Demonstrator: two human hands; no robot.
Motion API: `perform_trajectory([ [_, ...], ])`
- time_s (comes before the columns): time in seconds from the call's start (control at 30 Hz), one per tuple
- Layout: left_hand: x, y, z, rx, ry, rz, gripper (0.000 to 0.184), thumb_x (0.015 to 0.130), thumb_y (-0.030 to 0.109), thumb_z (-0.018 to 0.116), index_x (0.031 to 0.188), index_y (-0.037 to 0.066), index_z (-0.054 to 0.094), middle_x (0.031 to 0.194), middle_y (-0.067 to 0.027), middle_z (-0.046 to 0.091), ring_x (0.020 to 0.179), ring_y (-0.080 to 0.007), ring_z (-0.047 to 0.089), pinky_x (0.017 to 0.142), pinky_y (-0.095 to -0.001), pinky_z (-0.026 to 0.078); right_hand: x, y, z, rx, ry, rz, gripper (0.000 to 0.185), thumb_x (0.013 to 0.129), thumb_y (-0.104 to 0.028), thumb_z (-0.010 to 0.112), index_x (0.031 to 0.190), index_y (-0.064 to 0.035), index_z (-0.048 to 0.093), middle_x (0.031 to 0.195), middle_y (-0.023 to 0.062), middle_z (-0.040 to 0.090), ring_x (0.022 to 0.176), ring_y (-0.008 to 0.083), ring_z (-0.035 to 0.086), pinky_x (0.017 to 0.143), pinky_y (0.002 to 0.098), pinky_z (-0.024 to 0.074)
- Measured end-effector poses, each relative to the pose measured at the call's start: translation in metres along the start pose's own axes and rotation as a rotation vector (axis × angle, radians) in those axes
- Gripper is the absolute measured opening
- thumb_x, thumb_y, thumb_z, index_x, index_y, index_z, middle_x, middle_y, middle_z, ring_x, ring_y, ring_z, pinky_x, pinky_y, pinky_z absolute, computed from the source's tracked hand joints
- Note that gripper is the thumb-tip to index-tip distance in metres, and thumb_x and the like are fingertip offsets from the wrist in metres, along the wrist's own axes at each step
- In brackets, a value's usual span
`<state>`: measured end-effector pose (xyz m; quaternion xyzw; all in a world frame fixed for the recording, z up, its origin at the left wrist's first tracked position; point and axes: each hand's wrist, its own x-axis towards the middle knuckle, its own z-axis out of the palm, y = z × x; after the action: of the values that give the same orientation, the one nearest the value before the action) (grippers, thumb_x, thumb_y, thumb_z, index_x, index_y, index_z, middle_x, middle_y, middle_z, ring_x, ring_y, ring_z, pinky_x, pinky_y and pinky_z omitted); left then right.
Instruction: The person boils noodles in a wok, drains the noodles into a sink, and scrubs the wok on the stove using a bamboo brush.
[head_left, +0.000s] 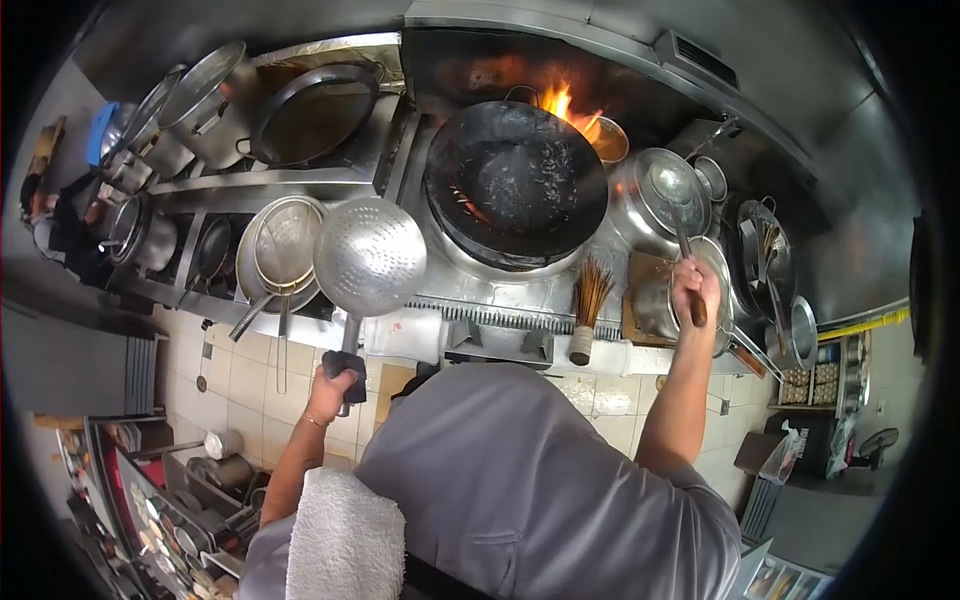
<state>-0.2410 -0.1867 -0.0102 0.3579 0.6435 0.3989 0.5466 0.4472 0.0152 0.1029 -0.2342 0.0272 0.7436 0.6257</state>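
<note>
My left hand (330, 393) is closed round the cloth-wrapped handle of a large perforated strainer (370, 257), whose round bowl is held left of the wok. My right hand (695, 290) grips the wooden handle of a ladle (672, 185); its bowl is over a metal pot (640, 200) at the right of the stove. Between them a dark wok (515, 185) sits on the burner, with small pale bits and a wet sheen inside. Flames (570, 108) rise behind its back right rim.
A bamboo brush (592, 300) lies at the stove's front edge. Round sieves (287, 245) rest over a pot at the left, below a wide dark pan (315, 115). More utensils (765, 250) stand at the right. Another person (70, 235) is at the far left.
</note>
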Motion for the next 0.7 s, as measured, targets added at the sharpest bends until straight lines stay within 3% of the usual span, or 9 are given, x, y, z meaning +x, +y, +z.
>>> perform_trajectory([
  [0.1, 0.005, -0.016, 0.007, -0.109, -0.063, -0.069, 0.026, 0.087, 0.012, 0.062, 0.108, -0.001, 0.071, 0.087, -0.0070, 0.070, 0.065, -0.0151, 0.065, 0.053, -0.0292, 0.053, -0.033, 0.018, 0.014, -0.078, 0.099, -0.051, 0.010, 0.105, -0.005, 0.047, 0.108, 0.0036, 0.048, 0.077, 0.0067, 0.050, 0.055, 0.0089, 0.047, 0.039, 0.0195, 0.0400],
  [0.17, 0.018, -0.022, 0.009, -0.169, -0.153, -0.114, 0.030, 0.087, 0.015, 0.063, 0.111, -0.002, 0.070, 0.086, -0.0075, 0.070, 0.062, -0.0154, 0.064, 0.052, -0.0293, 0.054, -0.057, 0.037, 0.019, -0.167, 0.117, -0.081, 0.031, 0.103, -0.002, 0.048, 0.134, -0.0002, 0.047, 0.083, 0.0077, 0.052, 0.057, 0.0079, 0.047, 0.039, 0.0180, 0.0403],
  [0.33, 0.055, -0.037, 0.014, -0.165, -0.166, -0.172, 0.029, 0.086, 0.017, 0.069, 0.108, -0.002, 0.071, 0.092, -0.0095, 0.071, 0.080, -0.0185, 0.070, 0.066, -0.0331, 0.058, -0.093, 0.091, 0.041, -0.366, 0.187, -0.071, 0.046, 0.100, 0.001, 0.049, 0.146, -0.0047, 0.047, 0.081, 0.0062, 0.051, 0.057, 0.0066, 0.046, 0.037, 0.0178, 0.0390],
  [0.47, 0.064, -0.026, 0.031, 0.495, 0.152, 0.340, 0.032, 0.082, 0.020, 0.075, 0.106, -0.001, 0.072, 0.103, -0.0168, 0.068, 0.098, -0.0323, 0.066, 0.085, -0.0431, 0.055, -0.092, 0.123, 0.047, -0.696, 0.208, 0.009, 0.064, 0.097, 0.004, 0.049, 0.158, -0.0119, 0.038, 0.080, 0.0044, 0.051, 0.049, 0.0082, 0.043, 0.037, 0.0208, 0.0335],
  [0.53, 0.073, -0.011, 0.050, 0.801, 0.213, 0.566, 0.032, 0.081, 0.021, 0.077, 0.105, -0.001, 0.072, 0.105, -0.0194, 0.066, 0.102, -0.0376, 0.065, 0.090, -0.0466, 0.053, -0.085, 0.129, 0.052, -1.284, 0.259, -0.141, 0.067, 0.097, 0.004, 0.050, 0.161, -0.0117, 0.036, 0.081, 0.0052, 0.051, 0.049, 0.0078, 0.044, 0.037, 0.0238, 0.0331],
  [0.57, 0.088, -0.009, 0.066, 0.742, 0.155, 0.554, 0.031, 0.081, 0.022, 0.078, 0.102, 0.000, 0.072, 0.103, -0.0205, 0.065, 0.099, -0.0409, 0.064, 0.090, -0.0490, 0.052, -0.077, 0.110, 0.040, -1.478, 0.267, -0.213, 0.072, 0.095, 0.000, 0.051, 0.163, -0.0087, 0.031, 0.081, 0.0115, 0.064, 0.057, 0.0170, 0.060, 0.045, 0.0337, 0.0484],
  [0.6, 0.100, -0.007, 0.080, 0.684, 0.098, 0.541, 0.030, 0.080, 0.022, 0.078, 0.100, 0.001, 0.072, 0.101, -0.0216, 0.064, 0.097, -0.0443, 0.063, 0.090, -0.0513, 0.052, -0.053, 0.094, 0.014, -1.472, 0.285, -0.233, 0.072, 0.095, 0.000, 0.051, 0.163, -0.0087, 0.031, 0.081, 0.0115, 0.064, 0.057, 0.0170, 0.060, 0.045, 0.0337, 0.0484],
  [0.63, 0.107, -0.006, 0.097, 0.657, 0.108, 0.563, 0.036, 0.082, 0.025, 0.079, 0.105, 0.000, 0.068, 0.106, -0.0247, 0.066, 0.103, -0.0453, 0.064, 0.092, -0.0520, 0.051, -0.026, 0.075, -0.014, -1.797, 0.279, -0.620, 0.074, 0.094, -0.003, 0.053, 0.164, -0.0079, 0.029, 0.088, 0.0175, 0.068, 0.069, 0.0247, 0.066, 0.059, 0.0385, 0.0542],
  [0.7, 0.122, -0.019, 0.112, 0.641, 0.109, 0.447, 0.042, 0.082, 0.027, 0.080, 0.111, 0.000, 0.065, 0.107, -0.0258, 0.066, 0.104, -0.0462, 0.064, 0.092, -0.0517, 0.051, -0.002, 0.058, -0.001, -2.086, 0.516, -0.833, 0.074, 0.093, -0.007, 0.057, 0.162, -0.0029, 0.031, 0.111, 0.0274, 0.070, 0.095, 0.0385, 0.072, 0.085, 0.0450, 0.0575],
])
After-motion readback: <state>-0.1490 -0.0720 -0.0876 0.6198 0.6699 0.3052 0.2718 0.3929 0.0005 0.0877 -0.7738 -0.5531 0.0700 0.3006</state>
